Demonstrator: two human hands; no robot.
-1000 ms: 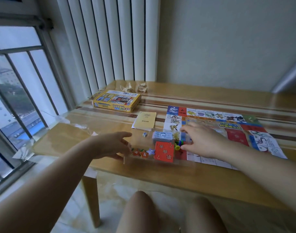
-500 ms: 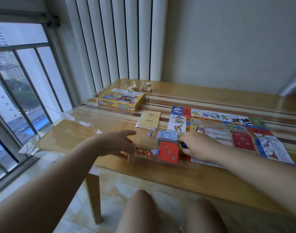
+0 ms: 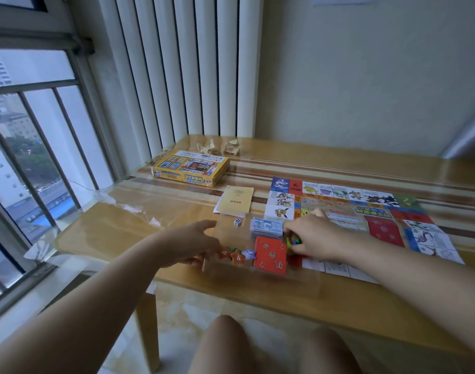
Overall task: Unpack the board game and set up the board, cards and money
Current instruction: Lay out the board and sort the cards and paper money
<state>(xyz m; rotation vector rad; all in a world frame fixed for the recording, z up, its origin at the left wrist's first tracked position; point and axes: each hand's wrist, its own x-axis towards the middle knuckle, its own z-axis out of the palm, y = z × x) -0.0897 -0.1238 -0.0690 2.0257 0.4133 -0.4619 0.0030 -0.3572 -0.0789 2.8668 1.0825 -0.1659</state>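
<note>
Two hands work at the near edge of the wooden surface (image 3: 339, 163).

Left hand (image 3: 193, 244): fingers loosely extended, thumb splayed, gripping nothing I can see. Fingertips sit at the left end of a clear tray (image 3: 258, 276); can't tell if they touch it.

Right hand (image 3: 314, 238): fingers curled down, pinching small coloured pawns (image 3: 293, 242) (green, blue and yellow visible). It sits over the near-left corner of the board.

Layout:
- Board (image 3: 366, 211): unfolded, flat on the right half of the surface.
- Money (image 3: 266, 227): grey-blue note stack just left of the right hand, directly behind the red cards.
- Red cards (image 3: 270, 255): one stack, face-down, between the star tokens and the right hand.
- Star tokens (image 3: 237, 255): orange, purple and a bit of green, in a row just beside the left fingertips.
- Die (image 3: 237, 222): white with blue pips, between the left thumb and the money.
- Yellow booklet (image 3: 236, 199): behind the die, left of the board's far corner, with a white sheet under it.
- Game box (image 3: 191, 168): yellow, lying flat further back on the window side.
- Crumpled paper (image 3: 220, 147): two wads behind the box, by the blinds.
- Plastic wrap (image 3: 133, 209): clear, at the left end of the surface.
</note>
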